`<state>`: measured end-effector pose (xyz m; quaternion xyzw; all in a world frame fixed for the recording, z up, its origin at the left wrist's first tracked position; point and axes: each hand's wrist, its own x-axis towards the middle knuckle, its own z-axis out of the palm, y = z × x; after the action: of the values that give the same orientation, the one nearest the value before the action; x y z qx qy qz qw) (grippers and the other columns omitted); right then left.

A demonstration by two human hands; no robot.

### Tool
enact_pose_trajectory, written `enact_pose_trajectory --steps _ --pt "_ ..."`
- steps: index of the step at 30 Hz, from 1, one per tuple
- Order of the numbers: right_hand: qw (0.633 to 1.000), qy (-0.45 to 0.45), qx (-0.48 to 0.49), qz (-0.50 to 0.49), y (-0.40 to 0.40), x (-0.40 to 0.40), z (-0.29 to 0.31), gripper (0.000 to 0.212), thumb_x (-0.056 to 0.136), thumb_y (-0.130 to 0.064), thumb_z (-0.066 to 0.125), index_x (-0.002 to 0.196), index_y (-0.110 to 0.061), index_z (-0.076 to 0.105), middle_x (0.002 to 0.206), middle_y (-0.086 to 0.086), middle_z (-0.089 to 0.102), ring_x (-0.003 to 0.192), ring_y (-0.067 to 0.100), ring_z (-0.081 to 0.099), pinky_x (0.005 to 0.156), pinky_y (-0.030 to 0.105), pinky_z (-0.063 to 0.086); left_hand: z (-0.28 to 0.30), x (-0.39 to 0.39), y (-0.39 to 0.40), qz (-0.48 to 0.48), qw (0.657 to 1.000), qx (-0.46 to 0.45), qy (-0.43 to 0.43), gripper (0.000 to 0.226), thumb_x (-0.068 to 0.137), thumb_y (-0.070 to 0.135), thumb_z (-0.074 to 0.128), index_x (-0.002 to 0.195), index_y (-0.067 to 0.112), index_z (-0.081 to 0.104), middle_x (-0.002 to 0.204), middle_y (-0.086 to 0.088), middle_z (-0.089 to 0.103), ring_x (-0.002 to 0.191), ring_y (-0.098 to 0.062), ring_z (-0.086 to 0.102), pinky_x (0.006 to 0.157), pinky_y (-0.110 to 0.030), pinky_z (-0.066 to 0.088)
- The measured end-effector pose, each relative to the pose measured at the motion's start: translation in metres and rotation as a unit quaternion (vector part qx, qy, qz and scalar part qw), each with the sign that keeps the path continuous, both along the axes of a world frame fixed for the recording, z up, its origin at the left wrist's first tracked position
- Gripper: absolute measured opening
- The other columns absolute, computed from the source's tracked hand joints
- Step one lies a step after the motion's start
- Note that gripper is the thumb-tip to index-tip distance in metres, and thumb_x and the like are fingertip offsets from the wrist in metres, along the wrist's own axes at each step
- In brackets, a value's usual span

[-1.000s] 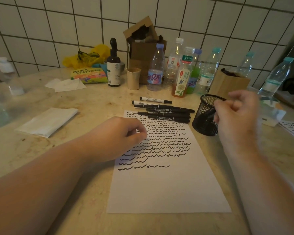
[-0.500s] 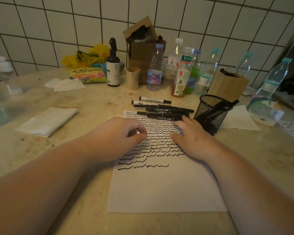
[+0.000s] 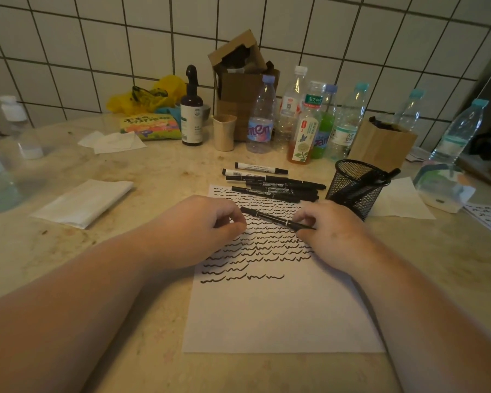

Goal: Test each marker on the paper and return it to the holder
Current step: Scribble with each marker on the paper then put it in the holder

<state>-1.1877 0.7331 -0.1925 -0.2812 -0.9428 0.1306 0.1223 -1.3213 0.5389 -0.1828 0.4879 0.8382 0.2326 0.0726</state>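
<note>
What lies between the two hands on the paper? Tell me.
In the head view, one black marker spans the gap between the left hand and right hand, over the scribbled paper. The right hand's fingers hold its end.
</note>
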Motion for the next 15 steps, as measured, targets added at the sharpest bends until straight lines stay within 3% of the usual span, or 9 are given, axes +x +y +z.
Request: enact_pose_trajectory --steps 3,6,9,11,13,15 --pt "1.000 0.008 -0.020 0.002 0.001 0.006 0.001 0.011 0.089 -0.026 0.072 0.098 -0.033 0.073 0.092 -0.011 0.053 0.081 0.008 0.049 0.061 0.021 0.033 0.000 -0.001 0.000 0.001 1.000 -0.002 -0.001 0.021 0.095 0.051 0.052 0.108 0.041 0.066 0.093 0.017 0.066 0.083 -0.001 0.060 0.076 -0.028 0.054" --pt "0.997 0.035 -0.072 -0.002 0.002 0.009 0.004 0.007 0.088 -0.029 0.071 0.094 -0.031 0.074 0.076 -0.014 0.054 0.072 0.005 0.050 0.059 0.024 0.035 -0.001 0.000 0.001 0.000 1.000 -0.006 -0.005 0.019 0.094 0.049 0.054 0.107 0.042 0.065 0.094 0.020 0.065 0.084 0.002 0.059 0.074 -0.020 0.050" --pt "0.979 0.098 -0.178 0.020 0.003 0.011 0.008 0.004 0.086 -0.025 0.072 0.089 -0.025 0.071 0.068 -0.009 0.065 0.070 0.008 0.062 0.067 0.030 0.050 -0.001 0.001 0.002 -0.002 1.000 -0.006 -0.014 0.016 0.094 0.049 0.056 0.105 0.043 0.065 0.089 0.021 0.064 0.081 0.002 0.059 0.069 -0.015 0.047" --pt "0.951 0.139 -0.270 0.063 -0.001 0.014 0.013 0.008 0.086 -0.014 0.071 0.087 -0.021 0.067 0.057 -0.006 0.063 0.056 0.007 0.058 0.057 0.027 0.049 -0.001 0.001 0.002 -0.006 1.000 -0.002 -0.022 0.015 0.092 0.050 0.057 0.102 0.043 0.066 0.087 0.017 0.067 0.079 -0.001 0.061 0.068 -0.019 0.051" --pt "0.932 0.155 -0.307 0.116 -0.007 0.017 0.017 0.014 0.088 -0.006 0.071 0.087 -0.019 0.067 0.059 -0.002 0.066 0.053 0.006 0.061 0.052 0.021 0.048 -0.001 0.003 0.002 -0.014 0.999 0.004 -0.034 0.017 0.090 0.052 0.058 0.101 0.042 0.067 0.085 0.011 0.069 0.078 -0.007 0.063 0.070 -0.027 0.055" --pt "0.917 0.155 -0.324 0.172 -0.014 0.020 0.019 0.011 0.090 -0.006 0.070 0.091 -0.017 0.070 0.070 0.003 0.074 0.063 0.011 0.070 0.058 0.022 0.055 0.000 0.006 0.002 -0.026 0.999 0.012 -0.039 0.019 0.088 0.055 0.058 0.101 0.043 0.066 0.081 0.006 0.068 0.072 -0.010 0.061 0.066 -0.031 0.052"
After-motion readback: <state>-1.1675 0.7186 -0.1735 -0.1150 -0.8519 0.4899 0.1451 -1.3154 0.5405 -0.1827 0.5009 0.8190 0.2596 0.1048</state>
